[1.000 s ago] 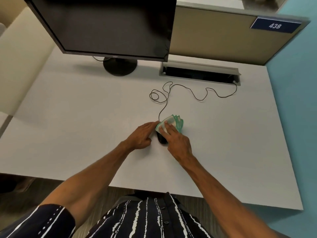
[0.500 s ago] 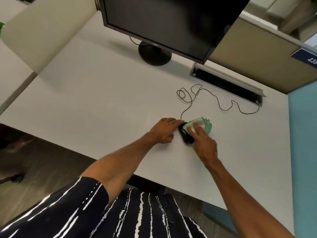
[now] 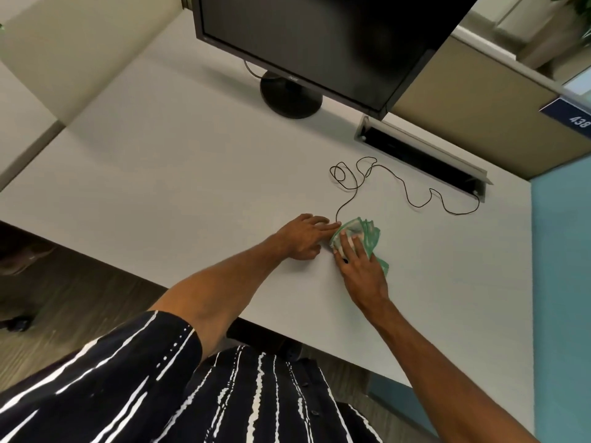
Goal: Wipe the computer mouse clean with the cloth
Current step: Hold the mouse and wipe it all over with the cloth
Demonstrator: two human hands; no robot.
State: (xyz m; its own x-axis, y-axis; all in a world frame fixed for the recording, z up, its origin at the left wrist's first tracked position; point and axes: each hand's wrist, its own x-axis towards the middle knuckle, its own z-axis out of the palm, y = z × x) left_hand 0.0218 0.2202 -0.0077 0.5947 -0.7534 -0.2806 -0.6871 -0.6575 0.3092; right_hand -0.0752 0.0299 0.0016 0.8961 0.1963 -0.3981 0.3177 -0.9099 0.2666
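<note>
Green-and-white crumpled cloth (image 3: pixel 367 239) hides the black corded mouse under our flat, open right hand (image 3: pixel 359 263), open left hand (image 3: pixel 302 235) bracing at nine o'clock: we judge wiping underway, unfinished.

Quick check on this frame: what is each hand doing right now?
Left hand: open, holding nothing, fingertips at the cloth's edge.
Right hand: open, pressed flat on the green cloth; mouse almost entirely hidden.

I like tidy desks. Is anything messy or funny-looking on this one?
Only the mouse cable: it lies in loose loops and squiggles across the desk toward the cable slot. Nothing looks spilled or broken.
</note>
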